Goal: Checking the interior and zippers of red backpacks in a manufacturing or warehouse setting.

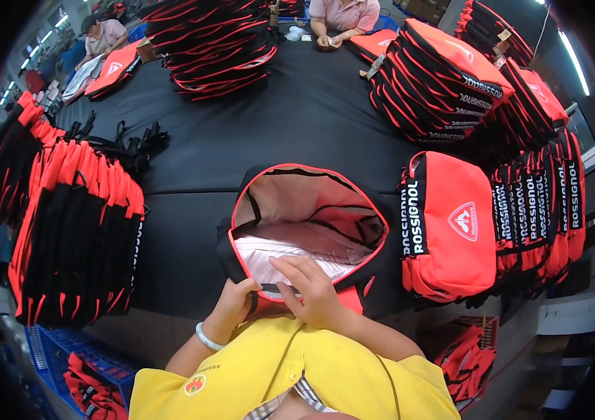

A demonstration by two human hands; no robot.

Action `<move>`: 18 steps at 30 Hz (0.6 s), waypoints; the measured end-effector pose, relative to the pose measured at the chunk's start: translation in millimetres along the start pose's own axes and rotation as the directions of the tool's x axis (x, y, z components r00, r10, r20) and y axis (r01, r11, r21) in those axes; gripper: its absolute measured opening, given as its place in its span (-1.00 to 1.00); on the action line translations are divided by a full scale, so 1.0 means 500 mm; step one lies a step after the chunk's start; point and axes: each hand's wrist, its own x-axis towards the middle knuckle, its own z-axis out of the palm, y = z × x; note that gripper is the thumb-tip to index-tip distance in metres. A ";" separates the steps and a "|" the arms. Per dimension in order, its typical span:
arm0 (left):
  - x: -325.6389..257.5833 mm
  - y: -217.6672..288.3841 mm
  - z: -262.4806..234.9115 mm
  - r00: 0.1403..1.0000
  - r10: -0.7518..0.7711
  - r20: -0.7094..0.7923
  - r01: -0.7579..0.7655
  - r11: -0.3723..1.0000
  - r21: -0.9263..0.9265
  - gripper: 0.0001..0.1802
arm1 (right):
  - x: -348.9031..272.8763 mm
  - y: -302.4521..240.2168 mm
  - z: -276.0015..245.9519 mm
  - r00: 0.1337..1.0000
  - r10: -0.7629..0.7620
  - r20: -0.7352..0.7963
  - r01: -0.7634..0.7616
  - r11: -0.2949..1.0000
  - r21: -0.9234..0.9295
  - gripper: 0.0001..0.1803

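A black and red bag (280,196) lies in front of me with its mouth spread wide, edged in red. Pale lining and black inner seams show inside, and whitish lining or fabric lies at the near part. My left hand (236,299), with a pale bracelet on the wrist, pinches the near left edge of the mouth between thumb and fingers. Over the near edge, my right hand (309,290) reaches with fingers stretched and the thumb apart, touching or just above the pale material. Nothing shows in its grasp.
The black-covered table (311,119) carries bag stacks at left (80,238), far (213,49) and right (437,84). A red bag (458,224) lies close on my right. Black straps (136,140) lie left. Two people (343,17) work across the table. A blue crate (66,364) stands below left.
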 end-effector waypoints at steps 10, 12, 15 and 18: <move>0.007 -0.002 -0.009 0.997 -0.045 -0.057 0.043 0.998 -0.037 -0.33 | 0.024 0.002 0.017 1.000 -0.012 -0.023 0.013 0.998 0.054 -0.20; 0.005 0.005 0.003 0.997 -0.037 -0.068 0.035 0.999 -0.029 -0.32 | 0.020 -0.001 0.003 0.990 -0.095 -0.102 0.104 0.991 0.088 -0.13; 0.017 -0.010 -0.004 0.995 -0.005 -0.102 0.003 1.000 -0.022 -0.28 | 0.009 0.016 -0.035 0.950 -0.210 -0.233 0.245 0.960 0.134 0.00; 0.031 -0.016 -0.019 0.992 -0.011 -0.122 0.006 0.999 -0.043 -0.26 | 0.012 0.007 -0.065 0.802 -0.168 -0.573 0.264 0.960 0.088 -0.06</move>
